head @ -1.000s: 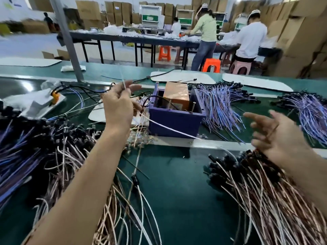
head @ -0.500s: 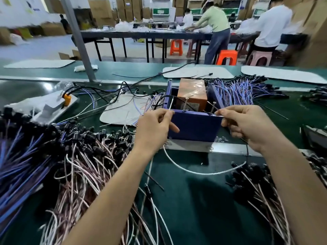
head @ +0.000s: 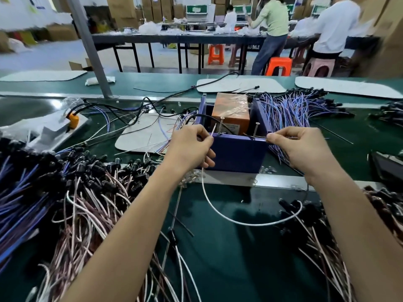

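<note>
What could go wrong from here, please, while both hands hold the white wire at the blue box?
1. The slack loop of the white wire sags beside the right-hand pile of black-tipped wires and could snag when pulled.
2. The left hand and right hand pinch it only by fingertips, so an end may slip.
3. Two screws stand on the front rim of the blue box, close to those fingertips, and might scratch them.

Bright even overhead light, glare on the green belt (head: 54, 105), blurred background, wide-angle bending at edges
</note>
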Demonstrator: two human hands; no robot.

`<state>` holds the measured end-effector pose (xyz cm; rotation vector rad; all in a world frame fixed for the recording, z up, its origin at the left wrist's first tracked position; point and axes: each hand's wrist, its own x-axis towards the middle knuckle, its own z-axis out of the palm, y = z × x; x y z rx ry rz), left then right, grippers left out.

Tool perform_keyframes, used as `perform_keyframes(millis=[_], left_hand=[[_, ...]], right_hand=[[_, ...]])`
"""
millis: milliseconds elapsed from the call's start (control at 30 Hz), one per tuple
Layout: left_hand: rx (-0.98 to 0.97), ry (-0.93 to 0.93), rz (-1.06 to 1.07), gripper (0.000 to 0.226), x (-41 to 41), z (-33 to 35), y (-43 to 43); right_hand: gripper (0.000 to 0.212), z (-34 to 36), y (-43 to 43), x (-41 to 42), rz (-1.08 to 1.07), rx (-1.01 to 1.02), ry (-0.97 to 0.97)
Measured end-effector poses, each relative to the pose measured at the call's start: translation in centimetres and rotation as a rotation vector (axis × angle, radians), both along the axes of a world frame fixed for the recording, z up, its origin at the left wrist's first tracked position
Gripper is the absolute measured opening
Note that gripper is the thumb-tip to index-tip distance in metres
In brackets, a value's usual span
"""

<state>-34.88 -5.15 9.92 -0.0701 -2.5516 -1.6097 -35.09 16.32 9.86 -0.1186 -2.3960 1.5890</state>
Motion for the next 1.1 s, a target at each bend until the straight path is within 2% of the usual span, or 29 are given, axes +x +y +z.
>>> perform_keyframes(millis=[300,800,1100], left_hand=[[-0.064,0.019,0.001,0.021,-0.21,-0.52,0.30],[-0.145,0.039,0.026,0.023,-0.11,-0.10,0.20],[-0.146,0.008,0.004,0.021,-0.12,-0.15,0.15]], right_hand=[[0.017,-0.85,0.16,-0.75,-0.005,0.059,0.007],[0.013,-0.67,0.12,-0.62,0.057,-0.002,-0.006],[0.015,-0.71,-0.07,-0.63,0.000,-0.033,0.034]])
